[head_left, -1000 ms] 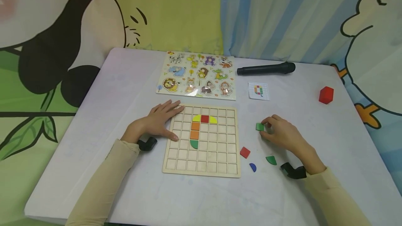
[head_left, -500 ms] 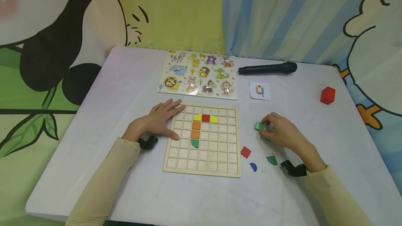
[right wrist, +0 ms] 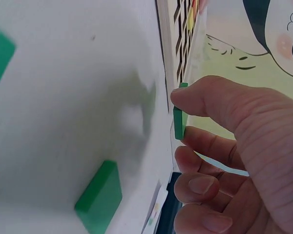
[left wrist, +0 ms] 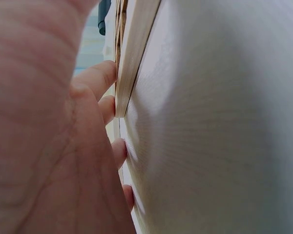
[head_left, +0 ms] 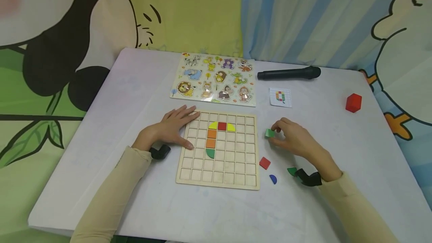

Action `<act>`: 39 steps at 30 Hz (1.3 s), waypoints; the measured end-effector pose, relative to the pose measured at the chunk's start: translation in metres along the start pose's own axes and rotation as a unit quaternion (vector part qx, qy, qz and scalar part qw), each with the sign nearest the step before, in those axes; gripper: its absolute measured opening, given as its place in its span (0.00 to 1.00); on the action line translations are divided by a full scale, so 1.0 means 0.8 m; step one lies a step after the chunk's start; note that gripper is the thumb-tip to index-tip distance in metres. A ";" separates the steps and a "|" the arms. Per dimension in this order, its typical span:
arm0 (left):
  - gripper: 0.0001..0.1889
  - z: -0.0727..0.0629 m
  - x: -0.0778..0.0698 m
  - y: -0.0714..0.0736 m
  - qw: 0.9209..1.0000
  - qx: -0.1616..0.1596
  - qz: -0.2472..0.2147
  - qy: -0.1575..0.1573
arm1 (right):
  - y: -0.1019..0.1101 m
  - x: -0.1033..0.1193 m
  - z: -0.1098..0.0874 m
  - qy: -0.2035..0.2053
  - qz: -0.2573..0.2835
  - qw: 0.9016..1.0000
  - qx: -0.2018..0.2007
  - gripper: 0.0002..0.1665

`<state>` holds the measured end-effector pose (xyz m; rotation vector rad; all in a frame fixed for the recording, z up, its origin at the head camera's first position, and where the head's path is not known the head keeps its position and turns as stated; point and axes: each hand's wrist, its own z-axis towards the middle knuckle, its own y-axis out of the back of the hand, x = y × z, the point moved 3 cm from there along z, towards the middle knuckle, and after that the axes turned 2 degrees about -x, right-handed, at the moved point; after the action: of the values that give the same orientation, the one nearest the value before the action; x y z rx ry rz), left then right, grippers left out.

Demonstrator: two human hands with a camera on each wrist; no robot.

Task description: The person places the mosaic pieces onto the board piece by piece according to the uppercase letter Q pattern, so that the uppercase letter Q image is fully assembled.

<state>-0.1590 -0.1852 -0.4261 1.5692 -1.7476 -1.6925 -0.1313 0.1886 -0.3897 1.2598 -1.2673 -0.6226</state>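
Observation:
My right hand [head_left: 294, 138] pinches a green square tile [head_left: 269, 133] between thumb and forefinger, just right of the wooden grid board [head_left: 236, 186]. In the right wrist view that tile [right wrist: 178, 122] is held above the tabletop, and another green piece [right wrist: 100, 197] lies below the hand. With fingers spread, my left hand [head_left: 170, 128] rests on the board's left edge. Set in the grid are two yellow quarter-round tiles [head_left: 231, 127], a red square [head_left: 222, 126], two orange squares [head_left: 211, 134] and a green quarter-round [head_left: 210, 153].
Right of the board lie a red square tile [head_left: 264, 163], a blue half-round [head_left: 273, 179] and a green quarter-round [head_left: 291, 171]. Behind are an animal puzzle board [head_left: 214, 80], a pattern card [head_left: 280, 97] and a black microphone [head_left: 288, 73]. A red block [head_left: 353, 102] stands far right.
My right hand has lifted the green square tile and carried it left toward the board. The left hand stays on the board's edge. The head view has shifted slightly.

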 end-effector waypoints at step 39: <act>0.61 0.002 0.001 0.000 1.000 -0.002 -0.001 -0.002 | -0.040 0.117 0.057 0.120 -0.044 0.990 0.054 0.19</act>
<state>-0.1605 -0.1853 -0.4267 1.5669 -1.7440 -1.6991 -0.1397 0.0803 -0.3949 1.4407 -1.0612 -0.4550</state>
